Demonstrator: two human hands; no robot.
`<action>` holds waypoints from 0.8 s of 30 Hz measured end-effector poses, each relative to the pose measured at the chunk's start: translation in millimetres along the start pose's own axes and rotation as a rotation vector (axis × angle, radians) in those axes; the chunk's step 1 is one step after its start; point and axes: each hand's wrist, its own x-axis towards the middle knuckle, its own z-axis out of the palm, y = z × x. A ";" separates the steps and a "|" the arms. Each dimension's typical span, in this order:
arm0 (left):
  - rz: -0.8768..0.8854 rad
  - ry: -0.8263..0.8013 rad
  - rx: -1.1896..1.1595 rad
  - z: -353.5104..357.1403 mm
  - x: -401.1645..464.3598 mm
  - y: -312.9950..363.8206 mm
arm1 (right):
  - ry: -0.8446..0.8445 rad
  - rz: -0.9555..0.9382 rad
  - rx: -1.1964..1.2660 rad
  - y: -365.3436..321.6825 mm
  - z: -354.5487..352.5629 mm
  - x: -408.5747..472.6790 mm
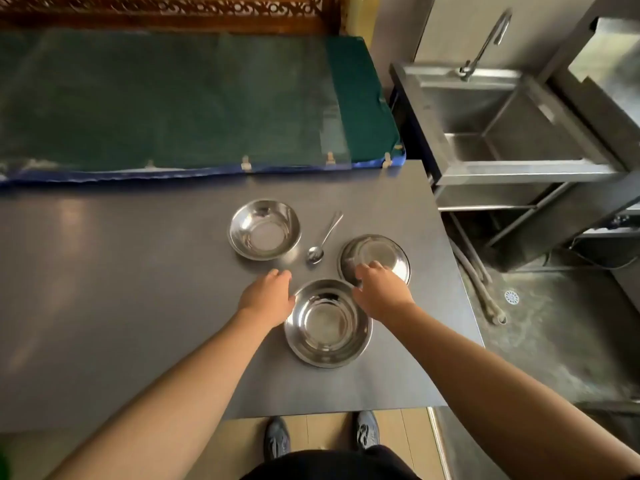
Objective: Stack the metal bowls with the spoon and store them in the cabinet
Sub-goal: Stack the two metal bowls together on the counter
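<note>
Between the two hands, on the dark grey table [138, 271], a shiny metal near bowl [328, 323] is sitting upright, its wide flat rim catching the light and its inside showing blurred reflections. Beyond the left hand [268, 297] a second, deeper-looking far bowl [264, 229] is standing upright and well apart from it. Under the fingertips of the right hand [379, 292] a third bowl, the right bowl [375, 256], is lying with its rim tilted toward the camera; whether it is raised off the table cannot be told. A small metal spoon [323, 239] is lying just beyond the gap between the hands, its bowl end nearest them and its handle pointing away to the right.

The left hand is resting palm down, fingers loosely spread, touching the near bowl's left rim. The right hand is curling its fingers over the near edge of the right bowl, seemingly gripping it. To the right of the right hand, off the table, a steel sink [512, 126] is standing.
</note>
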 end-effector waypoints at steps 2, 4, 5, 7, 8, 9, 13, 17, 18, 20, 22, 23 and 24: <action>-0.046 -0.009 -0.019 5.9 -2.3 -0.1 | -0.027 0.037 0.024 3.7 7.3 -3.6; -0.085 -0.020 -0.032 18.2 -6.7 -1.2 | -0.077 0.064 0.036 8.9 20.4 -9.3; -0.105 -0.031 -0.052 24.0 -8.1 -1.1 | -0.099 0.071 0.053 11.5 27.0 -10.7; -0.135 -0.022 -0.109 35.7 -11.7 -1.6 | -0.109 0.067 0.092 16.0 38.1 -12.7; -0.150 -0.005 -0.140 40.1 -13.0 -1.6 | -0.103 0.061 0.108 17.2 41.6 -12.8; -0.172 0.003 -0.174 44.7 -14.2 -2.4 | -0.106 0.065 0.122 18.9 46.0 -12.8; -0.261 0.049 -0.315 55.9 -18.1 -1.0 | -0.110 0.119 0.206 24.2 58.7 -12.1; -0.341 0.064 -0.407 59.8 -20.4 2.3 | -0.097 0.172 0.322 31.5 64.0 -8.8; -0.357 0.074 -0.419 59.1 -21.6 3.6 | -0.094 0.166 0.339 32.4 62.6 -7.5; -0.383 0.093 -0.435 55.0 -24.1 5.2 | -0.079 0.137 0.372 32.6 58.4 -4.8; -0.417 0.122 -0.470 50.9 -27.8 6.5 | -0.058 0.085 0.389 32.7 52.0 -1.7; -0.439 0.141 -0.499 47.7 -30.9 7.3 | -0.058 0.067 0.393 32.0 47.4 -0.2; -0.463 0.162 -0.527 43.3 -33.5 7.8 | -0.062 0.055 0.397 30.4 41.7 2.1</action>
